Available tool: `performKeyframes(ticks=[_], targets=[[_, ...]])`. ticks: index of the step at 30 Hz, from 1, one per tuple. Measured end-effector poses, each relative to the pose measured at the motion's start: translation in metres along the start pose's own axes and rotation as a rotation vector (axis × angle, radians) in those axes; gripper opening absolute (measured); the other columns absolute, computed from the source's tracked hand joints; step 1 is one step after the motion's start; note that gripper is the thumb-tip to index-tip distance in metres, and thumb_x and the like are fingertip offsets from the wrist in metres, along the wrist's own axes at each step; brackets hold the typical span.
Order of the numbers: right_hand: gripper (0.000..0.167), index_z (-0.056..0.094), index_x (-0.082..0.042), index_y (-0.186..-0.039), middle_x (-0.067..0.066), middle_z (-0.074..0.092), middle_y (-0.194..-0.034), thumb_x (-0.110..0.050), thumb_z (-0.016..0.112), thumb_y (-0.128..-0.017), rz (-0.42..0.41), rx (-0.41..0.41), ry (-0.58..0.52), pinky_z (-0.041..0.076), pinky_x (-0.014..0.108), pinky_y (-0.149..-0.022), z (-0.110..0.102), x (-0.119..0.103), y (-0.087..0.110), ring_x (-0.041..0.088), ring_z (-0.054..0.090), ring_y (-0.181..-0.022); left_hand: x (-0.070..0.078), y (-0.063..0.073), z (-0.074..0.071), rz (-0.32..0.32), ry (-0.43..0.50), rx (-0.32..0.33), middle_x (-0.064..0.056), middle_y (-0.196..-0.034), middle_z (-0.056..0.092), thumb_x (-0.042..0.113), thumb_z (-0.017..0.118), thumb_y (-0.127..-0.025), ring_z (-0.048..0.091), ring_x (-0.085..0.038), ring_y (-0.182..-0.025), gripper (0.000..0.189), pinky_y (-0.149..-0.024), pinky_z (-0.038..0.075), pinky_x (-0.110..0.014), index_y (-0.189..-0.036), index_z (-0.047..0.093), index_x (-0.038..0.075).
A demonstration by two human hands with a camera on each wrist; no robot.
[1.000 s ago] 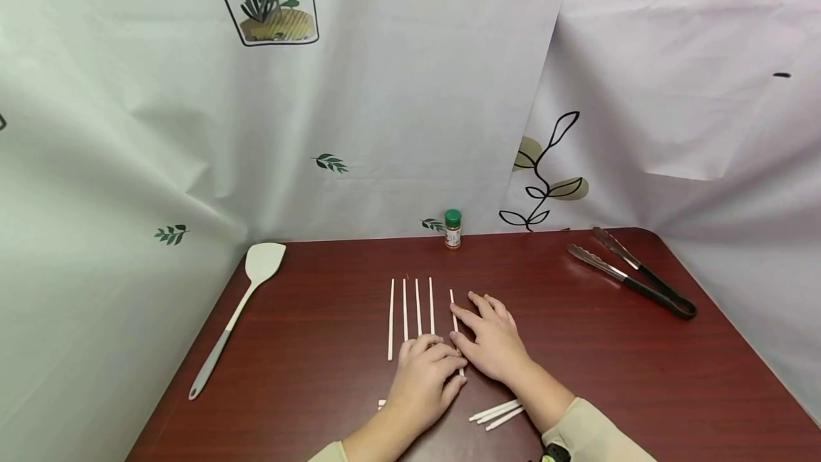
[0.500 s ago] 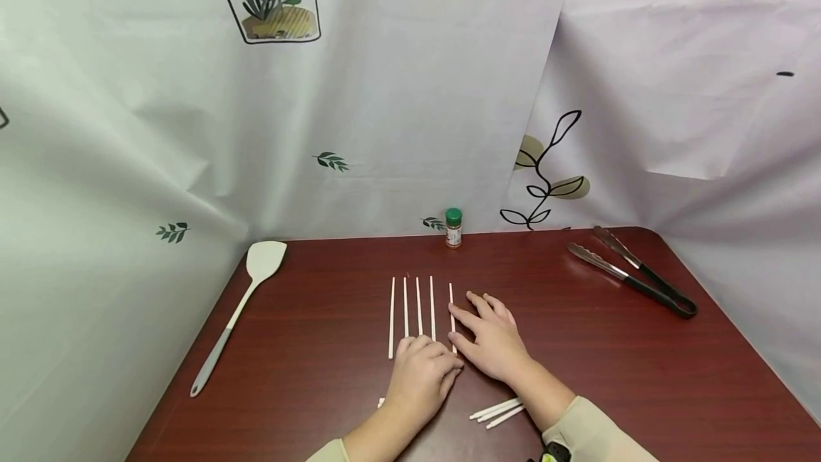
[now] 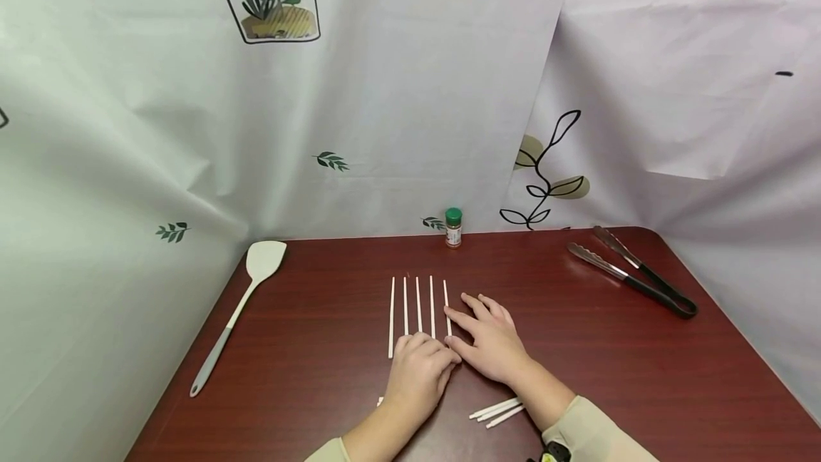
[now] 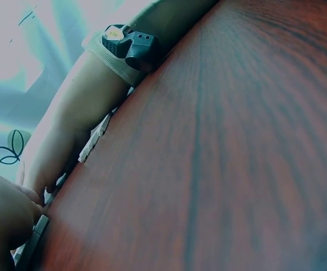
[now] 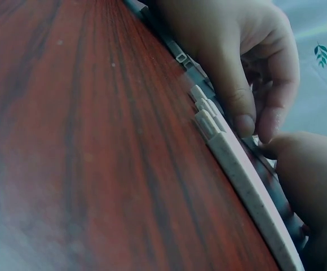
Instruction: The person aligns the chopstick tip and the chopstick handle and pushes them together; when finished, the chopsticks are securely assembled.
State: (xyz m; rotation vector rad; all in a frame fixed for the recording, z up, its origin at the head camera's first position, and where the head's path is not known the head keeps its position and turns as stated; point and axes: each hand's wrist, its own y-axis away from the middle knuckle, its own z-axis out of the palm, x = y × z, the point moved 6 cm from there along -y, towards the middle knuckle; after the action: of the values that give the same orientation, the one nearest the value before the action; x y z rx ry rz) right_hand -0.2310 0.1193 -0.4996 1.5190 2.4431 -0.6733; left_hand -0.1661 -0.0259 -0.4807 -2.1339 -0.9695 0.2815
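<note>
Several slim white sticks (image 3: 391, 319) lie side by side on the table, pointing away from me. At the right of this row is one more white stick (image 3: 447, 301). My left hand (image 3: 420, 373), fingers curled, pinches its near end, which is mostly hidden behind the fingers. In the right wrist view, the left hand (image 5: 248, 62) has thumb and fingertip close together low over the table. My right hand (image 3: 490, 341) is spread out, its index finger and thumb touching the same stick from the right side.
Loose white sticks (image 3: 497, 412) lie by the right forearm, and white stick ends (image 3: 380, 401) peek out by the left forearm. A spatula (image 3: 237, 316) lies left, tongs (image 3: 631, 273) lie right, and a green-capped spice jar (image 3: 453, 228) stands at the back against the cloth.
The rightmost stick has slid left and away from me, closer to the row and more in line with it. Both hands have shifted slightly left with it.
</note>
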Motion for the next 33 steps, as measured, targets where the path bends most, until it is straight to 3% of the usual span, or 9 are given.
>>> performKeyframes(ticks=[9,16,24,33], targets=[[0.055,0.07,-0.023,-0.144,0.017,0.053,-0.157,-0.047,0.075,-0.094,-0.014,0.013,-0.001,0.028,0.068,-0.117,-0.002,-0.0013,0.0,0.048,0.041,-0.146,-0.0019,-0.0015,0.001,-0.028,0.016,-0.007,0.013,-0.083,0.072,0.02,0.083,-0.086,0.065,-0.013,-0.084,0.008,-0.075,0.045,-0.036,-0.084,0.079,0.025],[0.055,0.067,-0.025,-0.148,0.017,0.05,-0.159,-0.046,0.071,-0.097,-0.046,-0.022,0.031,0.029,0.067,-0.117,-0.0015,-0.004,-0.0001,0.048,0.04,-0.147,-0.003,-0.0022,0.0003,-0.02,0.016,0.027,0.014,-0.08,0.071,0.016,0.085,-0.082,0.065,-0.013,-0.082,0.012,-0.073,0.045,-0.035,-0.08,0.077,0.026],[0.054,0.067,-0.025,-0.148,0.015,0.051,-0.159,-0.044,0.07,-0.098,-0.035,-0.027,0.022,0.028,0.065,-0.118,0.0001,-0.0021,-0.0003,0.047,0.039,-0.148,-0.0032,-0.0028,0.0016,-0.041,0.017,0.02,0.015,-0.082,0.071,0.021,0.086,-0.084,0.065,-0.012,-0.082,0.01,-0.072,0.045,-0.034,-0.082,0.077,0.026],[0.053,0.067,-0.024,-0.147,0.015,0.052,-0.158,-0.043,0.07,-0.098,-0.042,-0.018,0.021,0.029,0.066,-0.118,0.0016,-0.0018,0.0007,0.047,0.04,-0.147,-0.0023,-0.0019,0.0005,-0.016,0.004,0.033,0.013,-0.082,0.07,0.017,0.084,-0.084,0.064,-0.013,-0.08,0.012,-0.073,0.045,-0.034,-0.082,0.075,0.024]])
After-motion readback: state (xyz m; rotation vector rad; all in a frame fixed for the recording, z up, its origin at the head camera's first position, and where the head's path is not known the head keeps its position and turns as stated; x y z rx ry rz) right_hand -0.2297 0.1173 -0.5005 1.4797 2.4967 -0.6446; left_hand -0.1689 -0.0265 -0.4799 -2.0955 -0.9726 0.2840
